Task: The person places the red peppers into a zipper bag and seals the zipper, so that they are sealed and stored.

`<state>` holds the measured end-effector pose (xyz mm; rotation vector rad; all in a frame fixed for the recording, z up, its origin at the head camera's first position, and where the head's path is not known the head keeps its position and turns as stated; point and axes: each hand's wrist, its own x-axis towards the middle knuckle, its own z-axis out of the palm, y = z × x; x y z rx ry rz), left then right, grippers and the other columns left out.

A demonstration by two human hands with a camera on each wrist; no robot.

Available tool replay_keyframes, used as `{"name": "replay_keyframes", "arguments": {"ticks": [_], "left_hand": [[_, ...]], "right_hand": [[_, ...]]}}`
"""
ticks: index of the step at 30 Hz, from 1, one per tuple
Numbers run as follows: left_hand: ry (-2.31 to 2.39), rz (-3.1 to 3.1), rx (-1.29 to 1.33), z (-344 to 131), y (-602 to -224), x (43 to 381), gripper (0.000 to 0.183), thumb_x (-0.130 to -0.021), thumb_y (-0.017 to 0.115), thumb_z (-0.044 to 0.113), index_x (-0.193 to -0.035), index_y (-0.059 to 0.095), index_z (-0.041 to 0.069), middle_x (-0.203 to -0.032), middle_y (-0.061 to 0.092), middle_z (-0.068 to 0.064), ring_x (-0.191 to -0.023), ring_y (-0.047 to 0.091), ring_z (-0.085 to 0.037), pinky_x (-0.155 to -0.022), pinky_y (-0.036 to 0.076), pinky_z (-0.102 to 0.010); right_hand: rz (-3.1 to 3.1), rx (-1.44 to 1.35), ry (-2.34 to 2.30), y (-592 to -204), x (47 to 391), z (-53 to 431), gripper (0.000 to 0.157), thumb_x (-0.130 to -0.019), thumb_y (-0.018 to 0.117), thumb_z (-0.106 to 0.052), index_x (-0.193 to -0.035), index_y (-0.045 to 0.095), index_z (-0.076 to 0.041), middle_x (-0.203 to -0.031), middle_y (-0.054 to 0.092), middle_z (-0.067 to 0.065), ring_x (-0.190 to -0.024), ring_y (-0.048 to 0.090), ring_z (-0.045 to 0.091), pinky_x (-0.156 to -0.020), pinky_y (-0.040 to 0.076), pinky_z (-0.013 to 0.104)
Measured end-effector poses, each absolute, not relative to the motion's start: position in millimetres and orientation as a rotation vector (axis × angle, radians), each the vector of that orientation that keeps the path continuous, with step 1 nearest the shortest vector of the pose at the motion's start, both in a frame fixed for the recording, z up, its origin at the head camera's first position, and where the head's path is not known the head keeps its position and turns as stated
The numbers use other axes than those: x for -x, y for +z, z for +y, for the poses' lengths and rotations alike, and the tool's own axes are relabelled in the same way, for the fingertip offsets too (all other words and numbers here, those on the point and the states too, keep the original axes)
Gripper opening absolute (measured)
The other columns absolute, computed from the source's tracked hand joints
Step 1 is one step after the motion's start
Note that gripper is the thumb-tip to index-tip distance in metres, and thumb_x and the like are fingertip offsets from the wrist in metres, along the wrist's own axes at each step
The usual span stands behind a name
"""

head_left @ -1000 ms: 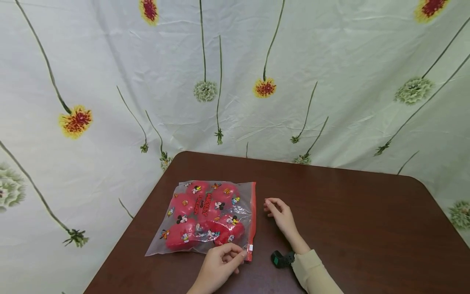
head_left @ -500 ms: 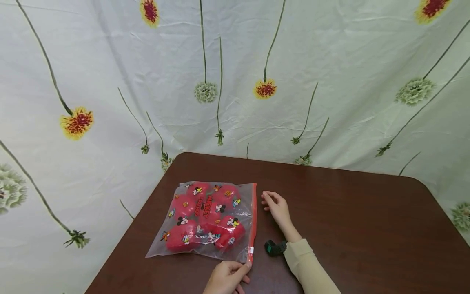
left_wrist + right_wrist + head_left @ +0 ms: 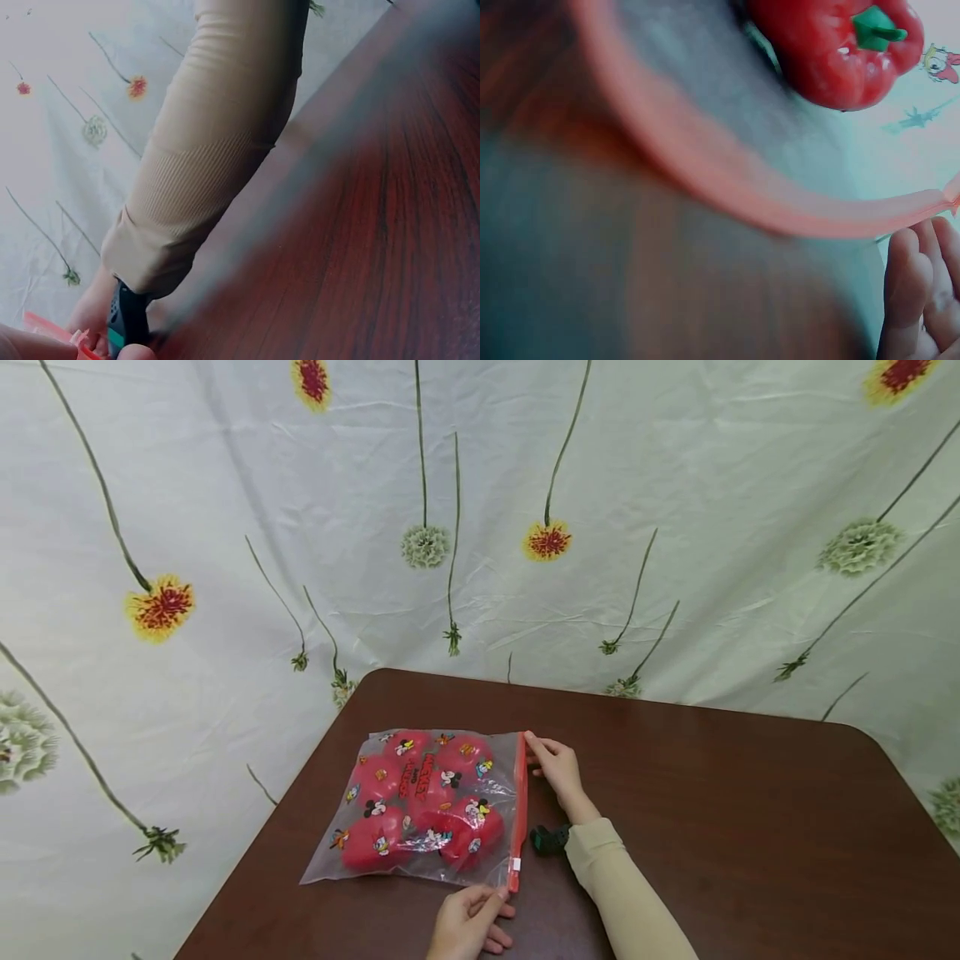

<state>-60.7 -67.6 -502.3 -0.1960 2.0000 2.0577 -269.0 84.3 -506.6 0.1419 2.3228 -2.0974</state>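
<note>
A clear plastic zip bag printed with cartoon figures lies on the table, its red zip strip on the right side. Several red pieces fill it; the right wrist view shows one as a red bell pepper with a green stem. My left hand pinches the bag's near corner, beside the strip's end and the white slider. At the far end of the strip, my right hand pinches the corner between thumb and fingers. Both strip ends are partly covered by fingertips.
The dark brown table extends right of the bag. Behind it hangs a pale curtain printed with flowers. A black wrist device is strapped at my right wrist, below the beige sleeve.
My right hand has moved left and away to the strip's far end and taken hold there. My left hand has shifted right and nearer, onto the near corner. The bag stays almost in place.
</note>
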Motion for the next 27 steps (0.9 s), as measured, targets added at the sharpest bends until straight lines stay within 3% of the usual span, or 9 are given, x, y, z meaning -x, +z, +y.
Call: {"name": "replay_keyframes", "arguments": {"ticks": [10, 17, 27], "left_hand": [[2.129, 2.019, 0.228, -71, -500, 64, 0.026, -0.093, 0.056, 0.013, -0.096, 0.062, -0.011, -0.080, 0.069, -0.015, -0.055, 0.065, -0.016, -0.050, 0.052, -0.027], [2.191, 2.046, 0.262, -83, -502, 73, 0.024, -0.093, 0.054, 0.010, -0.096, 0.061, -0.013, -0.083, 0.068, -0.018, -0.055, 0.064, -0.015, -0.050, 0.053, -0.028], [2.198, 2.189, 0.388, -105, -496, 90, 0.021, -0.091, 0.054, 0.010, -0.094, 0.063, -0.009, -0.082, 0.066, -0.010, -0.070, 0.066, -0.016, -0.056, 0.054, -0.029]], "right_hand": [[2.236, -0.165, -2.114, -501, 271, 85, 0.031, -0.086, 0.069, -0.024, -0.104, 0.070, 0.000, -0.084, 0.069, 0.006, -0.073, 0.063, 0.012, -0.065, 0.052, 0.027], [2.233, -0.226, -2.207, -504, 266, 88, 0.026, -0.088, 0.065, -0.018, -0.102, 0.068, 0.004, -0.083, 0.067, 0.007, -0.067, 0.062, 0.010, -0.061, 0.053, 0.025], [2.185, -0.267, -2.292, -507, 258, 100, 0.022, -0.091, 0.056, -0.015, -0.097, 0.063, 0.005, -0.081, 0.062, 0.009, -0.065, 0.061, 0.011, -0.061, 0.053, 0.025]]}}
